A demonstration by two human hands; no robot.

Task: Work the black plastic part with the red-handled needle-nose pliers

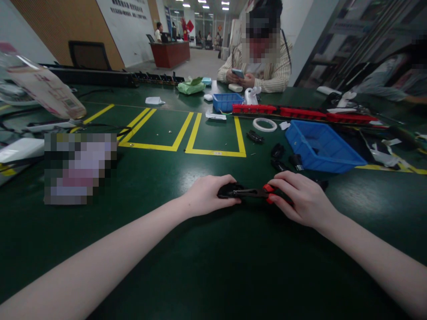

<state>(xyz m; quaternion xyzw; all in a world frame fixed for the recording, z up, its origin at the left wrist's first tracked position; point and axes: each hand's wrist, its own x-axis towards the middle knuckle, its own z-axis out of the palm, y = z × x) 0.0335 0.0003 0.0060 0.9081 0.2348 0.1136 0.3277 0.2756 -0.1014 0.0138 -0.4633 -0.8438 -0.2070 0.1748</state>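
Note:
My left hand point(208, 194) is closed round a black rounded piece point(227, 191), which its fingers partly cover. From this piece a narrow dark metal-looking bar point(250, 193) runs to the right, and whether the two are joined I cannot tell. Two short red ends point(268, 194) sit one above the other at the bar's right side. The thumb and fingers of my right hand point(302, 198) pinch these red ends. Both hands are just above the green table point(213, 262). Several black parts point(277, 150) lie beyond my right hand, by a blue bin.
The blue bin point(330, 155) stands right, with a smaller blue bin point(227, 102) farther back. A long red strip point(300, 113) and a white tape ring point(264, 125) lie behind. A bottle point(43, 84) leans at left. Opposite, a person point(256, 62) holds a phone.

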